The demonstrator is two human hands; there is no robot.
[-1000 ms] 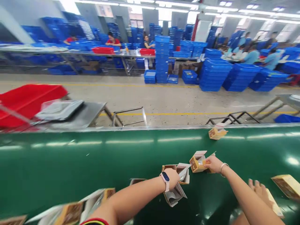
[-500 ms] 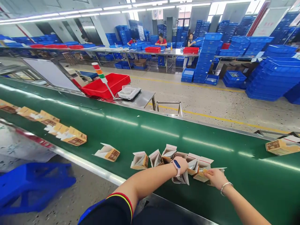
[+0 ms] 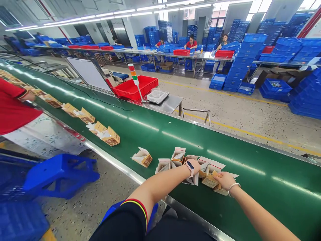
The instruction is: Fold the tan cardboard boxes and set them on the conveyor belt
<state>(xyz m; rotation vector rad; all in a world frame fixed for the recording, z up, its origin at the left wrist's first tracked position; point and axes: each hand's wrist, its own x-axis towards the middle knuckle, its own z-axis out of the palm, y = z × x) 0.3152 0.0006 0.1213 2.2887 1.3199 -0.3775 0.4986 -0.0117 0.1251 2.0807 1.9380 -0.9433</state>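
A cluster of small open cardboard boxes with white flaps sits on the green conveyor belt. My left hand, with a pink smartwatch on the wrist, rests closed on a box in the middle of the cluster. My right hand, wearing a bracelet, grips a brown box at the right end of the cluster. One more open box lies just left of the group.
More boxes ride the belt to the left, beside a person in a red shirt. A blue stool stands on the floor. Beyond the belt are a red bin, a scale, blue crate stacks and seated workers.
The view has swung left along the belt, bringing the person in red and more boxes into sight. My hands stay on the box cluster, close together.
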